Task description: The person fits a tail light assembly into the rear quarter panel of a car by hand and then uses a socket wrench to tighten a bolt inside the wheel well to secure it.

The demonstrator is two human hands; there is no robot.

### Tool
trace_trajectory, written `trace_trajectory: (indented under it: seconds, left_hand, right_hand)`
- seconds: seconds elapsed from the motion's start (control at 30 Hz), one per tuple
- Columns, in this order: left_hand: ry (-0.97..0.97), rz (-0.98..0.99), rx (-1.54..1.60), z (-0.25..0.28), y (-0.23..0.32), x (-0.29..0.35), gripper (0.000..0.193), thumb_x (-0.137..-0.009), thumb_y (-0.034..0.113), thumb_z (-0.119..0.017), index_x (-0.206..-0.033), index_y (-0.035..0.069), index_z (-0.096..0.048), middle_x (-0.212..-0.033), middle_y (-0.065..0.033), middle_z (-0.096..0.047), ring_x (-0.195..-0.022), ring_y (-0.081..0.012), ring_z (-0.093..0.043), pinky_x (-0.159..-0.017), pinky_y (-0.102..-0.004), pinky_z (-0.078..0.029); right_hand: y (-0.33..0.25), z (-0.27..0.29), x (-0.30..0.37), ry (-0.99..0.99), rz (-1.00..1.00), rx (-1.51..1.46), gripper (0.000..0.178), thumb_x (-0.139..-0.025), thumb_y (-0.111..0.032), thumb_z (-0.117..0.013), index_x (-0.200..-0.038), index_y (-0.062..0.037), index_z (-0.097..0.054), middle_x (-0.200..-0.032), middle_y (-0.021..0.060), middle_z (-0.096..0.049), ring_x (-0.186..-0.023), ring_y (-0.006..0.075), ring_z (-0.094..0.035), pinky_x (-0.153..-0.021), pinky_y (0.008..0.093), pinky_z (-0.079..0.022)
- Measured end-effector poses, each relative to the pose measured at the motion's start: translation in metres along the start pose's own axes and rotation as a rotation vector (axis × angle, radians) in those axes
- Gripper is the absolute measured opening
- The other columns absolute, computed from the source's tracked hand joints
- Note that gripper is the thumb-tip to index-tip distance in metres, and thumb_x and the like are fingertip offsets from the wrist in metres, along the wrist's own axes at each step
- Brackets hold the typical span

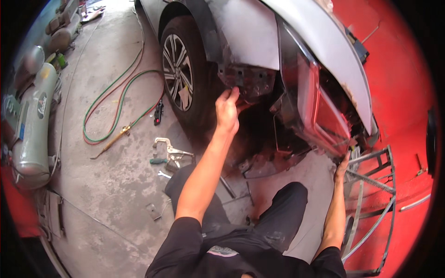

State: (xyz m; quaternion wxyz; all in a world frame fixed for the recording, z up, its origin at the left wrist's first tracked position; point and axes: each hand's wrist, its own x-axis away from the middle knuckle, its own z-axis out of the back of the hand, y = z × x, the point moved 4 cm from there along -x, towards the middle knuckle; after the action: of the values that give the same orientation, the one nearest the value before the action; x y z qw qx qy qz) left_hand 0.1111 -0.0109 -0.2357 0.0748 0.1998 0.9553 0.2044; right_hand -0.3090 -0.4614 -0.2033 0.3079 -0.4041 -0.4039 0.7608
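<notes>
My left hand is raised to a dark plastic bracket under the fender edge, its fingers bent and closed on the bracket's lower part. At the low outer corner of the car's headlight, my right hand grips the housing; some of its fingers are hidden. The headlight has a clear lens with a reddish sheen and sits below the raised edge of a pale grey hood. Above the bracket is the whitish, dusty fender. Dark space shows behind the bracket, beside the front wheel.
On the floor at left lie a torch with green and red hoses, locking clamps, a screwdriver and a wrench. A grey gas cylinder lies further left. A metal frame stands beside my right arm.
</notes>
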Motion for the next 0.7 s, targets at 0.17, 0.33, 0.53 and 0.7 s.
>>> trace_trajectory:
  seconds: [0.17,0.33,0.53,0.7]
  left_hand:
    - [-0.085,-0.020,-0.025,-0.008,0.010,-0.004,0.020,-0.103,0.014,-0.055,-0.112,-0.003,-0.058,-0.103,-0.0152,-0.070,-0.087,-0.0274,-0.072,-0.076,-0.0432,-0.062]
    - [-0.092,-0.036,-0.104,0.002,0.013,0.001,0.025,-0.104,0.012,-0.052,-0.121,-0.005,-0.055,-0.108,-0.0176,-0.070,-0.088,-0.0297,-0.073,-0.077,-0.0437,-0.063]
    - [-0.216,-0.043,-0.064,-0.005,0.002,0.001,0.029,-0.104,0.013,-0.048,-0.126,-0.005,-0.054,-0.113,-0.0167,-0.068,-0.094,-0.0322,-0.072,-0.078,-0.0480,-0.064]
    - [-0.229,-0.020,-0.271,0.003,0.018,-0.024,0.023,-0.105,0.019,-0.049,-0.116,0.000,-0.056,-0.106,-0.0138,-0.070,-0.090,-0.0292,-0.070,-0.077,-0.0451,-0.058]
  right_hand:
    - [-0.023,-0.010,0.019,0.105,-0.083,0.077,0.076,-0.097,-0.073,-0.036,-0.136,-0.0092,-0.051,-0.127,0.0068,-0.058,-0.106,0.0202,-0.057,-0.085,0.0394,-0.050]
    - [-0.036,-0.029,0.039,0.082,-0.103,0.078,0.073,-0.096,-0.074,-0.036,-0.124,-0.0089,-0.053,-0.120,0.0080,-0.058,-0.104,0.0218,-0.058,-0.083,0.0400,-0.052]
    - [-0.038,-0.003,0.038,0.040,-0.104,0.148,0.079,-0.103,-0.063,-0.029,-0.161,-0.0105,-0.021,-0.162,0.0106,-0.033,-0.145,0.0314,-0.036,-0.109,0.0474,-0.042]
    - [-0.090,-0.078,0.143,0.147,-0.004,0.363,0.045,-0.104,-0.032,-0.051,-0.135,0.0009,-0.055,-0.125,0.0137,-0.063,-0.109,0.0275,-0.064,-0.090,0.0371,-0.053]
